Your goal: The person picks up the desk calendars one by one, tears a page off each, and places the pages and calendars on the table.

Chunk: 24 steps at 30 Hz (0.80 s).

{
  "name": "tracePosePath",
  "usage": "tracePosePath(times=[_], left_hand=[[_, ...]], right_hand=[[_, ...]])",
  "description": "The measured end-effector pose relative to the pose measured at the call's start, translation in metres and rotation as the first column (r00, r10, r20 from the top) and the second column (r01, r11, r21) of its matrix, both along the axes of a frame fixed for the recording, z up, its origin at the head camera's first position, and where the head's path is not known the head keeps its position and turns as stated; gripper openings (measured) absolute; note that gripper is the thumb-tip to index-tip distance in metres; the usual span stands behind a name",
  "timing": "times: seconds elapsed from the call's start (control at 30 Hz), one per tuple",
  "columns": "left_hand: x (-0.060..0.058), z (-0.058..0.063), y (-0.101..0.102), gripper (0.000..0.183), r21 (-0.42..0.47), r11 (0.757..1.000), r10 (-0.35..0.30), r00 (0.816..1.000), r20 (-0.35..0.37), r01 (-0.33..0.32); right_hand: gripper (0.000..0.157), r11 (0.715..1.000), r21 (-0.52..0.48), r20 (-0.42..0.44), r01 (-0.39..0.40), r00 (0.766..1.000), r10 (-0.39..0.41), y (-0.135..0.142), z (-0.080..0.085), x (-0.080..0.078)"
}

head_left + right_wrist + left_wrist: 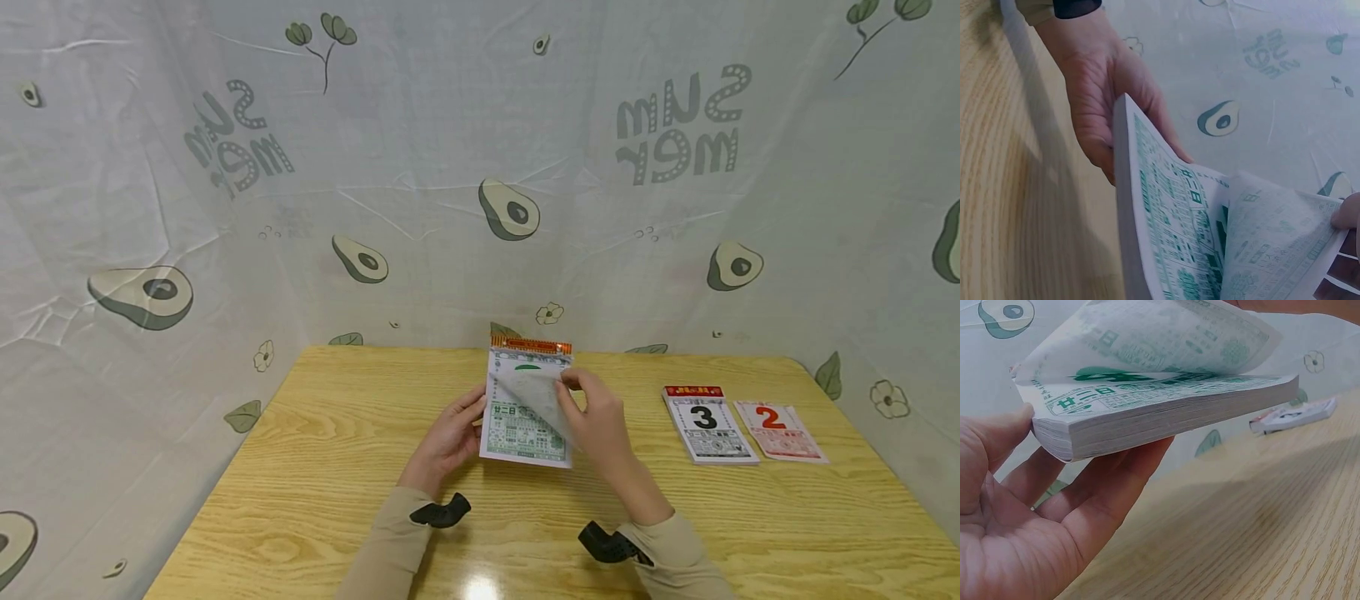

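Observation:
A thick tear-off calendar (521,433) with green print and a red-and-gold top strip is tilted up above the table. My left hand (447,437) grips its left edge; in the left wrist view the thumb lies at the side and the other fingers (1107,494) support it from below. My right hand (603,421) pinches the lower part of the thin top sheet (534,392), which is peeled up and folded back toward the header. Another green-printed page (1166,206) shows beneath it. In the right wrist view, fingertips (1349,212) hold the sheet at the right edge.
On the right of the wooden table (337,433) lies a smaller calendar (708,429) showing a black 3. Beside it is a loose sheet (780,429) with a red 2. A pale curtain (435,150) with avocado prints hangs behind and at the sides.

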<state>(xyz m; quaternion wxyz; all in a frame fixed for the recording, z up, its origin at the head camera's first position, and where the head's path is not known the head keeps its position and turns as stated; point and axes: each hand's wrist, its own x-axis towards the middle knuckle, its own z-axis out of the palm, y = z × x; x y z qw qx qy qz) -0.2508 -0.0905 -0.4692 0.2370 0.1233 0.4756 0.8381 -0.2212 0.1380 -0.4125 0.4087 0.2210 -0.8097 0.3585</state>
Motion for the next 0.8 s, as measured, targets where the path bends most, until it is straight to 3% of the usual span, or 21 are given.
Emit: tracePosePath(times=[0.33, 0.8], left_hand=[[0.000, 0.001, 0.001, 0.044, -0.041, 0.999, -0.022, 1.000, -0.007, 0.022], [0.000, -0.001, 0.002, 0.040, -0.059, 0.998, -0.028, 1.000, 0.000, 0.028]], right_hand=[[0.010, 0.997, -0.080, 0.054, 0.021, 0.998, -0.017, 0.015, 0.008, -0.004], [0.011, 0.971, -0.229, 0.234, 0.075, 0.972, -0.020, 0.032, 0.016, -0.002]])
